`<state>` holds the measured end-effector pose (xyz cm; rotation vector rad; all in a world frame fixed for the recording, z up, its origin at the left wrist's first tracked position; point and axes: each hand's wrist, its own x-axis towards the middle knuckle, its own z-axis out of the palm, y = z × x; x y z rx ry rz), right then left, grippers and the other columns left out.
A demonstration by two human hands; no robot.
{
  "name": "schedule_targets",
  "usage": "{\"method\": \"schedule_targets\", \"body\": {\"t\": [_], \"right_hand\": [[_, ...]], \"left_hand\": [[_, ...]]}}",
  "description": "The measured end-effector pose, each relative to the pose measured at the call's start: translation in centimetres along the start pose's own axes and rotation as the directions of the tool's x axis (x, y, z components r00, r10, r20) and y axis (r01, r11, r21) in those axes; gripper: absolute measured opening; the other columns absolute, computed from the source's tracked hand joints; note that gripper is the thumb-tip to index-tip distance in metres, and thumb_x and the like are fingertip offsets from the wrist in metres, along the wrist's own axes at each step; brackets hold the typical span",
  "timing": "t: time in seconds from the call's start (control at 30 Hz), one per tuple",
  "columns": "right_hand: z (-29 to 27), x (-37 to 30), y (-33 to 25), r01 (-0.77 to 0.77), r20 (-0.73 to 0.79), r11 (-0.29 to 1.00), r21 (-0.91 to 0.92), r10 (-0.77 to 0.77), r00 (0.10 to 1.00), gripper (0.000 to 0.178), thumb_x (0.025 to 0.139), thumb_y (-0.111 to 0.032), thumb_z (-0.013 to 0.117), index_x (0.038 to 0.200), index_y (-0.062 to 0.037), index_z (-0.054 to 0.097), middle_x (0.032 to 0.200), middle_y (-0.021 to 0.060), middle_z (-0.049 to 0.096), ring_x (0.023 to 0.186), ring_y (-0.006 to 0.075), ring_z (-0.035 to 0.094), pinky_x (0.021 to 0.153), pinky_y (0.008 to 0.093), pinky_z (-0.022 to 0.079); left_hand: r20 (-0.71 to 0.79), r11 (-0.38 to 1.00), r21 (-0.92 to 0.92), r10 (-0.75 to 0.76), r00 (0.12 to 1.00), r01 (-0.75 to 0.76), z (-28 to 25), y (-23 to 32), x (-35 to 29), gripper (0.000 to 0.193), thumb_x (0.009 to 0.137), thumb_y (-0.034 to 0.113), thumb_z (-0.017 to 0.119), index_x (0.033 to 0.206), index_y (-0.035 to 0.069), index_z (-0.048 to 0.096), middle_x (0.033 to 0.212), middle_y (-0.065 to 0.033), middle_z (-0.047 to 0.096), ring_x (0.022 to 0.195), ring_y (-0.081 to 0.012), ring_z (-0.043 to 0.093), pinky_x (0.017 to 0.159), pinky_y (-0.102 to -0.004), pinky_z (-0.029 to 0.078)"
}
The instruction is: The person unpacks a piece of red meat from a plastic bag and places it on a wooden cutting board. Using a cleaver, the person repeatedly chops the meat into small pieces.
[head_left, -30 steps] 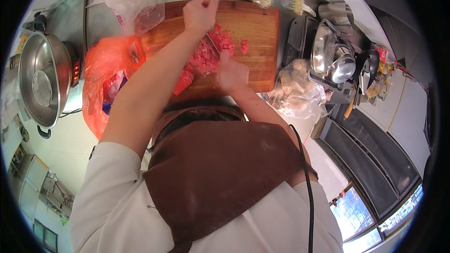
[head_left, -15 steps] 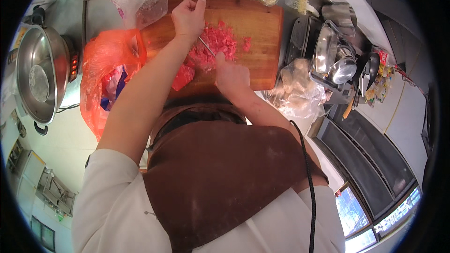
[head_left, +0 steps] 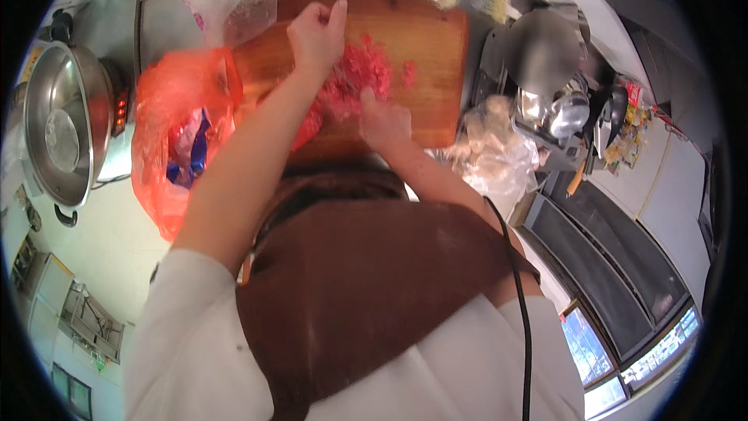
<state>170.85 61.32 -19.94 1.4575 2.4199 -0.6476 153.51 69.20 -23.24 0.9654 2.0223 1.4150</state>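
Note:
Chopped pink-red pieces that look like meat point(head_left: 366, 62) lie heaped on a wooden cutting board point(head_left: 436, 39). My right hand point(head_left: 386, 123) is closed around a knife handle at the near side of the heap, thumb pointing forward. Blur hides the knife's thin blade, which runs toward the heel of my left hand point(head_left: 318, 37). That hand is at the heap's far left with curled fingers and thumb raised; nothing shows in its fingers. Whether its heel presses on the blade I cannot tell. A larger red piece point(head_left: 310, 126) sits by my left forearm.
Left of the board stands an orange-red plastic bag point(head_left: 160, 156) with a blue-and-white packet, then a steel wok point(head_left: 93, 140). A clear bag point(head_left: 249, 12) overlaps the board's far left. To the right are a bag of pale lumps point(head_left: 495, 152) and steel containers point(head_left: 569, 113).
My left hand has shifted slightly to the right, its fingers still curled. The blade, plain before, is now smeared. A blurred grey round shape now covers part of the steelware at right.

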Motion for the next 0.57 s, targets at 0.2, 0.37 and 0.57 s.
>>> {"method": "schedule_targets", "body": {"t": [0.2, 0.37, 0.57], "right_hand": [[-1.4, -2.5, -1.2, -0.053, -0.074, 0.994, 0.095, 0.06, 0.995, 0.016, 0.092, -0.017, 0.054, 0.102, -0.0063, 0.048, 0.075, 0.0201, 0.068, 0.069, 0.045, 0.067, 0.063, 0.0598, 0.049], [-3.1, -5.0, -1.4, -0.189, -0.113, 0.892, 0.411, 0.256, 0.96, 0.023, 0.091, -0.019, 0.06, 0.107, -0.004, 0.053, 0.081, 0.0232, 0.068, 0.072, 0.043, 0.068, 0.067, 0.0582, 0.05], [-4.7, -4.9, -0.4, -0.381, 0.278, 0.234, 0.895, 0.377, 0.884, 0.034, 0.088, -0.028, 0.07, 0.112, -0.0061, 0.059, 0.097, 0.0219, 0.073, 0.091, 0.0385, 0.072, 0.079, 0.0518, 0.055]], "left_hand": [[0.359, 0.935, -0.212, -0.196, 0.913, 0.284, -1.6, 0.8, 1.1, 0.033, 0.096, 0.028, 0.069, 0.085, -0.002, 0.065, 0.07, -0.0073, 0.062, 0.064, -0.0129, 0.056, 0.064, -0.0316, 0.049], [0.335, 0.983, -0.151, 0.154, 0.93, -0.108, -5.3, 1.9, 0.3, 0.03, 0.099, 0.027, 0.061, 0.109, 0.0, 0.069, 0.105, -0.0147, 0.068, 0.101, -0.0219, 0.062, 0.091, -0.0366, 0.048], [0.667, 0.746, 0.216, 0.359, 0.653, -0.63, -10.2, 5.0, -7.7, 0.043, 0.095, 0.034, 0.061, 0.13, 0.01, 0.065, 0.147, -0.0186, 0.049, 0.143, -0.0388, 0.036, 0.119, -0.0516, 0.028]]}}
